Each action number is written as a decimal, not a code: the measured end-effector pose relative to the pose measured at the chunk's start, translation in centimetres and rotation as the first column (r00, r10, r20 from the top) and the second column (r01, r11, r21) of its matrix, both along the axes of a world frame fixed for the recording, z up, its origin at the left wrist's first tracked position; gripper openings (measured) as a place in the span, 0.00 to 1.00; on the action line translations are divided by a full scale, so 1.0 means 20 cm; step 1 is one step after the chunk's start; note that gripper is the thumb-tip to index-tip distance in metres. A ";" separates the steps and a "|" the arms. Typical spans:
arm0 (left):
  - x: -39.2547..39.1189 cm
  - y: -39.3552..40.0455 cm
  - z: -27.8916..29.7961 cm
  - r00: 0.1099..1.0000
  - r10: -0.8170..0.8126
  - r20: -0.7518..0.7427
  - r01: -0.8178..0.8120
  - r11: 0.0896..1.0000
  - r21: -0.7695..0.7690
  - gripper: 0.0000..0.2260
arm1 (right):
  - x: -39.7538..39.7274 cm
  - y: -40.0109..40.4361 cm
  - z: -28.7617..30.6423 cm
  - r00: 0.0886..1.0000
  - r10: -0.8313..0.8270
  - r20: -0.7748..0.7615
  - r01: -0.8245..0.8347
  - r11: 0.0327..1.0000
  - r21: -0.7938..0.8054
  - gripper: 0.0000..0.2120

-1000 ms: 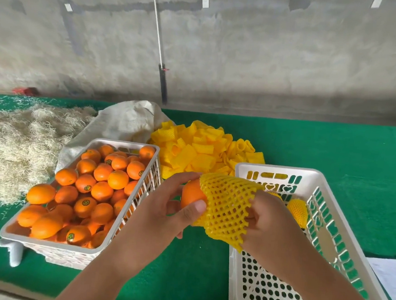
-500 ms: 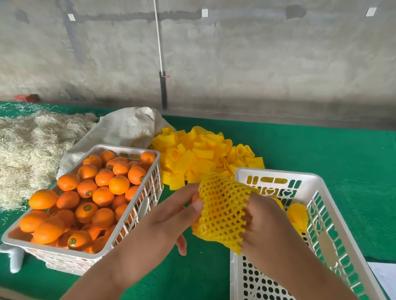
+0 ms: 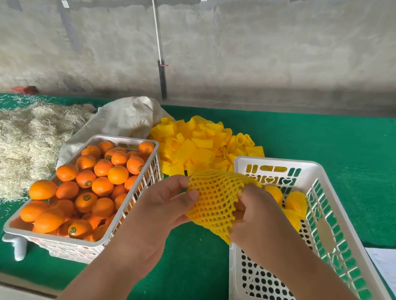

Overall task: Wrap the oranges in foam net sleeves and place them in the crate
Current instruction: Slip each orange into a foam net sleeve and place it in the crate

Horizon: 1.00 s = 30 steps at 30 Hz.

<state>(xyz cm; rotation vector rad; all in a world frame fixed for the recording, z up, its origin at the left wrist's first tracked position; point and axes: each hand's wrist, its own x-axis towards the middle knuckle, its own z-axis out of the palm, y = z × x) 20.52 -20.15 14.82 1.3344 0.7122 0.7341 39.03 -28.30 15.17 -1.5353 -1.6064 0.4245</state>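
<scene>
Yellow foam net sleeve point(image 3: 214, 198) stretched taut

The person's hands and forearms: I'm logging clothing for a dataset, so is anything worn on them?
Nothing shows. The left hand and right hand are bare, without gloves, rings, watch or bracelet. Both forearms are bare to the picture's lower edge; no sleeve comes into view.

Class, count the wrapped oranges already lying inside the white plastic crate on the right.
3 wrapped oranges in the white plastic crate, clustered at its far end: one behind the right hand, one rightward, one nearer. Others may be hidden.
</scene>
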 end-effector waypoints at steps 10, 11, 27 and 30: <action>0.04 -0.02 -0.02 0.996 0.085 0.033 -0.085 0.996 0.011 0.11 | 0.06 0.00 -0.05 0.995 0.045 -0.086 -0.050 0.997 -0.050 0.19; 0.04 -0.02 -0.02 0.996 0.080 0.045 -0.080 0.997 0.015 0.10 | 0.07 0.00 -0.06 0.995 0.039 -0.090 -0.044 0.998 -0.054 0.20; 0.05 0.01 -0.05 0.994 0.095 0.062 -0.089 0.992 -0.091 0.15 | 0.12 -0.07 -0.05 0.948 0.063 -0.313 -0.074 0.997 -0.024 0.13; 0.06 0.01 -0.05 0.991 0.089 0.099 -0.077 0.991 -0.113 0.14 | 0.08 -0.09 -0.01 0.988 -0.052 -0.142 0.055 0.998 0.019 0.04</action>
